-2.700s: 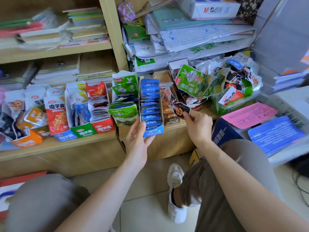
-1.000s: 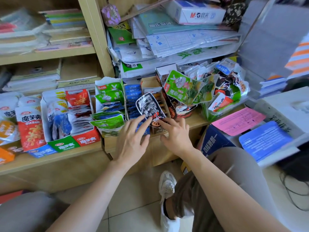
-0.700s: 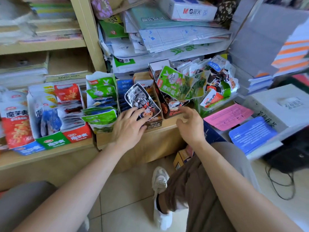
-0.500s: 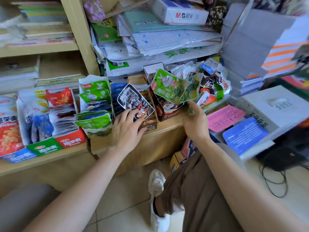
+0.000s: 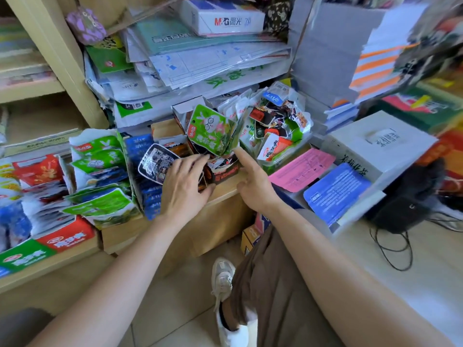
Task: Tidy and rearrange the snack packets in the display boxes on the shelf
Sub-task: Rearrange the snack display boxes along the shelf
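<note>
Your left hand (image 5: 185, 190) is lying with straight, spread fingers on the black-and-white packet (image 5: 154, 162), which is leaning beside the blue packets (image 5: 139, 146) on the shelf (image 5: 50, 269); your right hand (image 5: 253, 182) is gripping nothing, with its forefinger stretching to the green packet (image 5: 210, 132).

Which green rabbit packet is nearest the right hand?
The green packet above the dark box; the other green packets lie left of the blue packets.

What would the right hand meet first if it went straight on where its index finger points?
Most likely the green packet, whose lower corner sits just past the index fingertip of the right hand. Depth is unclear, so they may already touch.
</note>
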`<state>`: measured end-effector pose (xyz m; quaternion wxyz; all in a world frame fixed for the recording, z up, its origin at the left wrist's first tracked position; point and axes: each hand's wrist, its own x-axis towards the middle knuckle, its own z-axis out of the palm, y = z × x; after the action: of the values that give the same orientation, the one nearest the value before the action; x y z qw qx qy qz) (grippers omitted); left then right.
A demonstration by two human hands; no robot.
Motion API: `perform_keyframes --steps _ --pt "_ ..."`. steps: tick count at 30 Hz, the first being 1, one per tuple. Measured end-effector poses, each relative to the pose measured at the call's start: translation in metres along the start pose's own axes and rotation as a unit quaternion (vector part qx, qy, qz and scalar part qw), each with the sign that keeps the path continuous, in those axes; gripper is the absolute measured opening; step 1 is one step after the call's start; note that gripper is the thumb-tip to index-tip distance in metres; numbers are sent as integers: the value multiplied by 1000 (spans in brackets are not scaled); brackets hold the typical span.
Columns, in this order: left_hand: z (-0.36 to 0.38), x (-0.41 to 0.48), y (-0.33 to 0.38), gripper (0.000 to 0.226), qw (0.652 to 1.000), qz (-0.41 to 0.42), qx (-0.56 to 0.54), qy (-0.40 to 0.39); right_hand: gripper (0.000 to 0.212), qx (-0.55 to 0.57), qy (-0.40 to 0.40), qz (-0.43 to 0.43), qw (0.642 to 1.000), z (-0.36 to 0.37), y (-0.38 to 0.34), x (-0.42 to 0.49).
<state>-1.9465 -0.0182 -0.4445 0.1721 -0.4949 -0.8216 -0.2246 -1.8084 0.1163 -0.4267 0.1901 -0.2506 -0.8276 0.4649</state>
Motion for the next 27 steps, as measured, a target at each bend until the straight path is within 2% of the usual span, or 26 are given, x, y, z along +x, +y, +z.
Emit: perform_keyframes --steps 2,4,8,10,12,16,20,22,24,27 --pt "3 16 5 51 999 -11 -26 -22 93 5 -13 -18 1000 -4 1 -1" --pt "6 29 3 37 999 -11 -37 -23 84 -15 12 -11 1000 -14 -1 -7" --pt "4 45 2 47 998 -40 -37 -37 54 -147 179 -24 973 -40 2 -11" --pt "3 44 3 49 995 -76 -53 -46 47 -200 210 -9 957 -52 12 -7" --pt "2 40 3 50 991 -104 -66 -43 51 -213 191 18 958 -60 23 -6" --pt "-1 32 6 52 992 -107 -62 -33 58 -218 51 34 974 -57 29 -7" --pt "-6 23 10 49 991 -115 -55 -29 57 -225 29 -1 974 -54 26 -7" --pt "-3 17 12 38 987 -127 -100 -24 58 -212 5 -22 977 -52 24 -10" --pt "-3 8 17 28 975 -141 -171 -9 58 -208 19 -38 977 -49 22 -14" --pt "-10 -10 21 29 956 -166 -239 23 44 -173 127 -56 975 -47 14 -17"
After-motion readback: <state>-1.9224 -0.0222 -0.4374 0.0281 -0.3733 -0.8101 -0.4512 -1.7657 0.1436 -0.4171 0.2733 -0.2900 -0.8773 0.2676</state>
